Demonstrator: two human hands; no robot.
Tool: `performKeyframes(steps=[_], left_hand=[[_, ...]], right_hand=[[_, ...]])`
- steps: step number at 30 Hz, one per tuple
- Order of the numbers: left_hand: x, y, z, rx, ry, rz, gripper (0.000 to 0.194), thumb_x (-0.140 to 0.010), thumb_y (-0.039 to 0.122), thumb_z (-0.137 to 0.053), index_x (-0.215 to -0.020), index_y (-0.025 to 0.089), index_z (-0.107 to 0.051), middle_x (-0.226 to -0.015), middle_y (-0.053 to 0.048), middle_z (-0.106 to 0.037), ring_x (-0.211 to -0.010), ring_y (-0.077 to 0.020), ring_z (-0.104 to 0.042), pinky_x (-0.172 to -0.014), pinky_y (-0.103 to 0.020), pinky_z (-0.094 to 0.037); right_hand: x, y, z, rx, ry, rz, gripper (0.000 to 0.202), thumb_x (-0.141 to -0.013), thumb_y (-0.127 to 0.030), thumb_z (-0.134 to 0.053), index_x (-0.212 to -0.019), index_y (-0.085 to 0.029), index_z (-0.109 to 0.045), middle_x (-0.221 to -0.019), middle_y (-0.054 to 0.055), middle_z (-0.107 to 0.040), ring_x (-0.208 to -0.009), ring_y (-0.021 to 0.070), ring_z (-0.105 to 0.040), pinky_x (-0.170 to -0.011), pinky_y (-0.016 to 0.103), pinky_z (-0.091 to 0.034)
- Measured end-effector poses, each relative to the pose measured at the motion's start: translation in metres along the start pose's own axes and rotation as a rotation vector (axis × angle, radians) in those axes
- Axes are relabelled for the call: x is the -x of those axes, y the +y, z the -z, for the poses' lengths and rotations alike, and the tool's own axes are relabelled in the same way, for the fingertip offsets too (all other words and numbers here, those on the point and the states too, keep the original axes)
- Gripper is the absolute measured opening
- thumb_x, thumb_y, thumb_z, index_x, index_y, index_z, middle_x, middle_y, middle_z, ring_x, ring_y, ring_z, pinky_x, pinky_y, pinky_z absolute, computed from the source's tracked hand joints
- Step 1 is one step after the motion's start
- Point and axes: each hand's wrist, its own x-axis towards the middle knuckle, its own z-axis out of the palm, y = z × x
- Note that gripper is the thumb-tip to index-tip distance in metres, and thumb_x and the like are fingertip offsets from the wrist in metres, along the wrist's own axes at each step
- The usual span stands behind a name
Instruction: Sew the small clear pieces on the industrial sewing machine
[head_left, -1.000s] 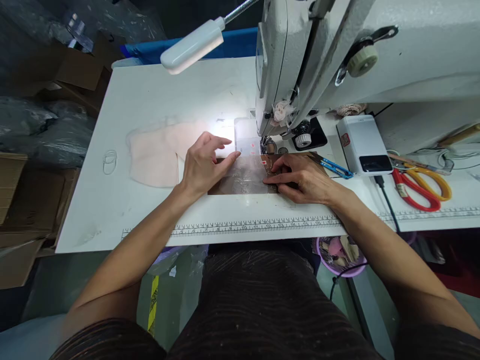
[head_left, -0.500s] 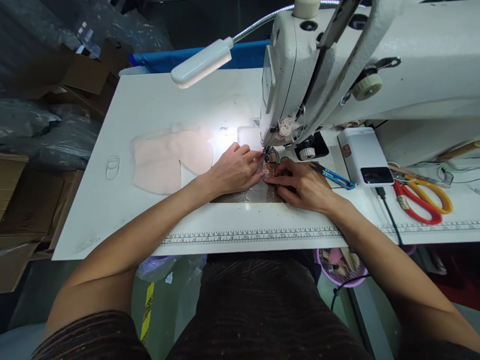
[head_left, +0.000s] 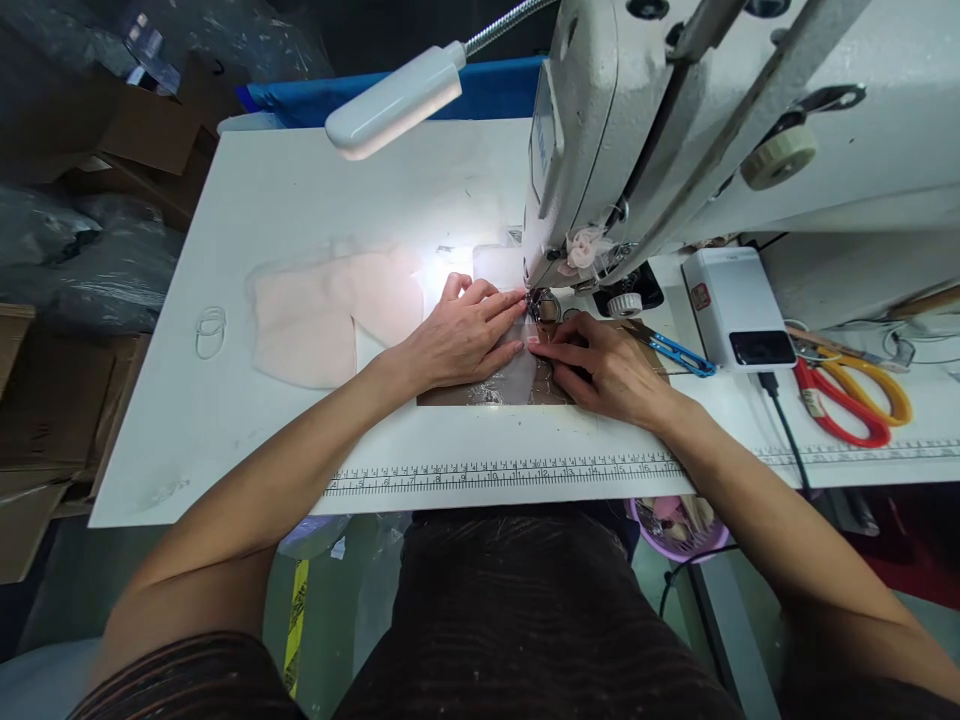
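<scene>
My left hand (head_left: 474,335) lies palm down, fingers stretched out, on thin, pale, sheer fabric (head_left: 516,380) just left of the presser foot (head_left: 534,303) of a white sewing machine (head_left: 577,150). On the right of the foot, my right hand (head_left: 611,372) has its fingers bent, index fingertip and thumb gathered at the fabric's edge. The fabric under its fingertips is partly hidden. A brown plate (head_left: 480,396) shows beneath the hands. Pale pink sheer pieces (head_left: 304,325) are spread flat on the white table (head_left: 300,430), left of my left hand.
Blue thread snips (head_left: 679,352), a white box with a dark display (head_left: 739,308), red-handled scissors (head_left: 840,405) and yellow-handled scissors (head_left: 874,385) lie at right. A lamp (head_left: 397,100) hangs over the table. A purple basket (head_left: 686,545) sits below the front edge.
The view has shifted slightly, bringing the machine head nearer. Both hands keep nearly the same places by the presser foot, with small finger shifts on the fabric.
</scene>
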Motion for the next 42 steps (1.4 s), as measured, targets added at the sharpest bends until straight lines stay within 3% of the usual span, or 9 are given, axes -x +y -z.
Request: performKeyframes(steps=[12,32,35,39,42], left_hand=[[0.0,0.004,-0.001,-0.007,-0.014,0.005,0.048,-0.1,0.042,-0.041,-0.135,0.012,-0.056,-0.145,-0.016,-0.054,-0.109,-0.0342,-0.053,-0.093,-0.055,-0.038],[0.001,0.009,-0.002,-0.022,0.052,0.04,0.047,-0.1,0.044,-0.042,-0.13,0.011,-0.058,-0.141,-0.018,-0.056,-0.108,-0.0323,-0.053,-0.091,-0.051,-0.039],[0.001,0.009,-0.005,-0.014,0.132,0.011,0.042,-0.1,0.041,-0.044,-0.121,0.009,-0.061,-0.132,-0.019,-0.062,-0.106,-0.0293,-0.056,-0.088,-0.046,-0.041],[0.002,0.007,-0.01,0.042,0.192,-0.137,0.027,-0.101,0.028,-0.044,-0.096,0.017,-0.068,-0.105,-0.006,-0.074,-0.087,-0.0183,-0.062,-0.08,-0.037,-0.043],[0.003,0.005,-0.01,0.074,0.232,-0.19,0.024,-0.098,0.026,-0.049,-0.09,0.019,-0.071,-0.102,-0.004,-0.075,-0.083,-0.0167,-0.064,-0.075,-0.035,-0.043]], right_hand=[[0.0,-0.002,-0.001,0.001,0.029,-0.01,0.031,-0.094,-0.02,-0.051,-0.115,-0.021,-0.075,-0.106,0.012,-0.061,-0.091,0.0248,-0.06,-0.08,0.041,-0.052],[0.004,-0.003,-0.001,-0.052,0.008,-0.051,0.031,-0.095,-0.019,-0.053,-0.118,-0.027,-0.073,-0.107,0.009,-0.059,-0.095,0.0239,-0.06,-0.086,0.042,-0.054],[0.005,-0.003,-0.002,-0.048,0.032,-0.033,0.031,-0.094,-0.019,-0.053,-0.118,-0.025,-0.073,-0.106,0.01,-0.059,-0.094,0.0241,-0.06,-0.085,0.042,-0.054],[0.005,-0.004,-0.003,-0.027,0.032,-0.03,0.031,-0.094,-0.018,-0.054,-0.117,-0.025,-0.073,-0.105,0.01,-0.059,-0.094,0.0245,-0.059,-0.085,0.043,-0.053],[0.004,-0.004,-0.003,-0.014,0.031,-0.025,0.031,-0.094,-0.018,-0.053,-0.119,-0.025,-0.072,-0.105,0.01,-0.059,-0.094,0.0249,-0.059,-0.083,0.042,-0.053]])
